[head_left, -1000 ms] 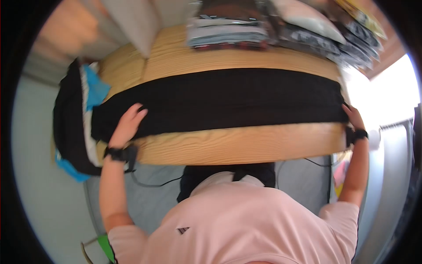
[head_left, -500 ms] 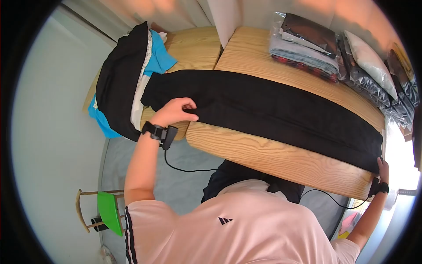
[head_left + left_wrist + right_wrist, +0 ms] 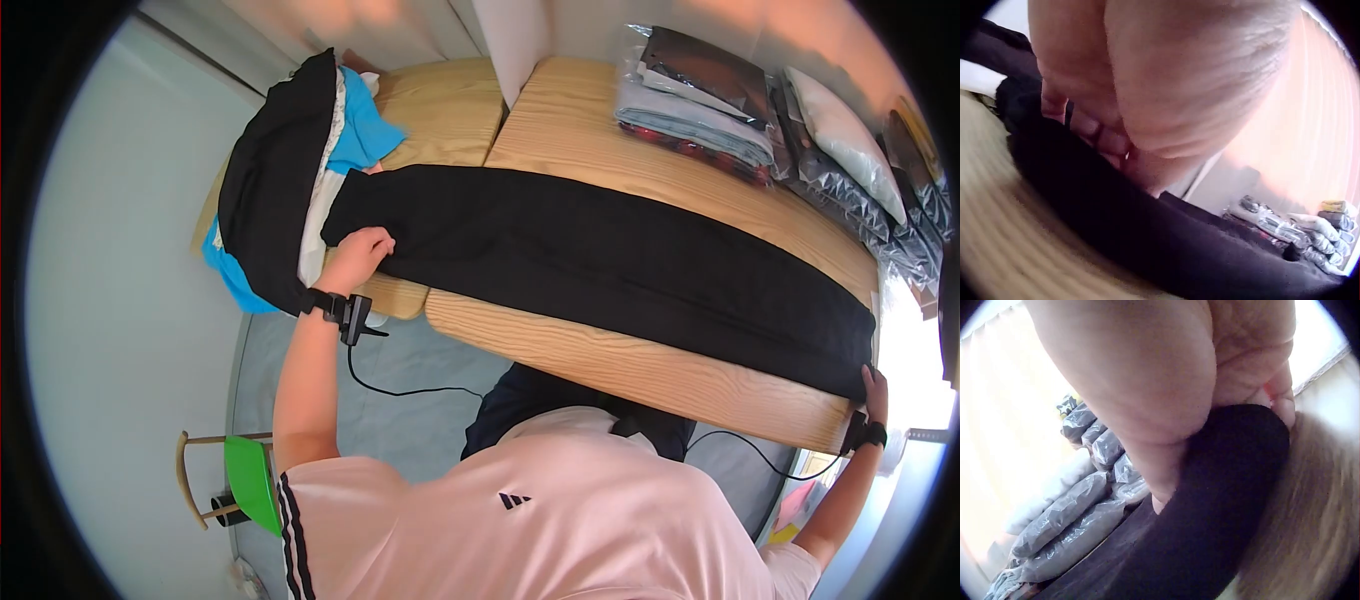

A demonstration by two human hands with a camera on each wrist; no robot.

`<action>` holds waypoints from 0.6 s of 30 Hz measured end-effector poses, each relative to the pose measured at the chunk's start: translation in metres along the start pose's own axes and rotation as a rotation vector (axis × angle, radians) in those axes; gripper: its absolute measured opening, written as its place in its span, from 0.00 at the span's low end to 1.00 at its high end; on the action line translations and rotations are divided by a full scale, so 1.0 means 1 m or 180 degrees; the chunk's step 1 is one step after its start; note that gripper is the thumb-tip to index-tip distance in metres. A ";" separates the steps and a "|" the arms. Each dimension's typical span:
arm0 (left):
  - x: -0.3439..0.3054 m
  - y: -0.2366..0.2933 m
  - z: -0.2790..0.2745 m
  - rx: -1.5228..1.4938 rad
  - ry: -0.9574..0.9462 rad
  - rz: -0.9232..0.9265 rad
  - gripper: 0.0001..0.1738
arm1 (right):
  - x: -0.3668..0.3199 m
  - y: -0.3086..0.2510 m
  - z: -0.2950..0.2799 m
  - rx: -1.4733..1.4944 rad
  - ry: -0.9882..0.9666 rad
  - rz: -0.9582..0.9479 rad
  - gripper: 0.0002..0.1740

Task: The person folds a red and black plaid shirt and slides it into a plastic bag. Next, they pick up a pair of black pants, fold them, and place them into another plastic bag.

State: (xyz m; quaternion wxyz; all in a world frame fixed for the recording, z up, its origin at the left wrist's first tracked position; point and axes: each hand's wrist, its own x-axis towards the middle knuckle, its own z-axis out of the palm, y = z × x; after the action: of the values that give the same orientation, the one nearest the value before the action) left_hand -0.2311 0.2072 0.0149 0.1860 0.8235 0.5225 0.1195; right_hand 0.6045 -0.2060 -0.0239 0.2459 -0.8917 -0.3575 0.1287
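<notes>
Black trousers point(image 3: 600, 250), folded into a long strip, lie flat across the wooden table. My left hand point(image 3: 358, 258) is at their near edge close to the left end; its fingers point(image 3: 1107, 140) are curled at the cloth and pinch it. At the far right end my right hand point(image 3: 875, 395) grips the near corner. In the right wrist view its thumb point(image 3: 1160, 487) lies over the black cloth, and the other fingers go round the end, partly hidden by it.
A heap of black cloth point(image 3: 270, 180) with blue cloth point(image 3: 362, 130) and white cloth lies at the left. Bagged folded clothes point(image 3: 700, 110) and a row of plastic-wrapped packs point(image 3: 850, 160) stand at the back right. A green chair point(image 3: 252, 485) is on the floor at lower left.
The head view has swung left since a second ago. My left hand has slid left along the near edge and its fingers have closed in. The right hand keeps its corner.
</notes>
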 end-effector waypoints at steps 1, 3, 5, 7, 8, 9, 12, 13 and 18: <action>0.005 0.003 0.004 -0.0083 0.0183 0.0430 0.09 | -0.001 -0.005 -0.001 -0.0127 -0.0075 0.0018 0.22; 0.007 0.051 0.006 -0.0348 0.0069 0.0493 0.08 | -0.001 -0.009 -0.004 -0.0271 -0.0157 0.0046 0.22; 0.007 0.098 0.012 -0.0689 -0.0234 0.0478 0.09 | 0.001 -0.010 -0.002 -0.0158 -0.0184 0.0118 0.22; 0.010 0.120 0.025 -0.0892 -0.0530 0.0509 0.14 | 0.001 -0.011 -0.001 -0.0054 -0.0221 0.0152 0.22; 0.011 0.122 0.029 -0.0915 -0.0536 0.0535 0.14 | 0.000 -0.012 -0.001 0.0072 -0.0249 0.0192 0.22; 0.014 0.124 0.035 -0.0733 -0.0515 0.0582 0.16 | -0.001 -0.012 -0.003 0.0039 -0.0285 0.0216 0.23; 0.022 0.122 0.055 -0.0561 -0.0236 0.0763 0.23 | -0.016 -0.039 -0.002 -0.0029 -0.0284 0.0113 0.24; 0.023 0.126 0.054 -0.0478 -0.0335 0.0716 0.23 | -0.016 -0.036 -0.001 0.0181 -0.0303 0.0084 0.24; 0.033 0.120 0.062 -0.0563 -0.0504 0.0805 0.19 | -0.026 -0.048 -0.010 0.0151 -0.0384 0.0387 0.20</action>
State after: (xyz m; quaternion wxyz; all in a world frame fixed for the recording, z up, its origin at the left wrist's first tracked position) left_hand -0.0946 0.1795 0.0104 0.2819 0.8699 0.3859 0.1222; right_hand 0.5628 -0.1979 0.0115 0.2367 -0.8963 -0.3136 0.2053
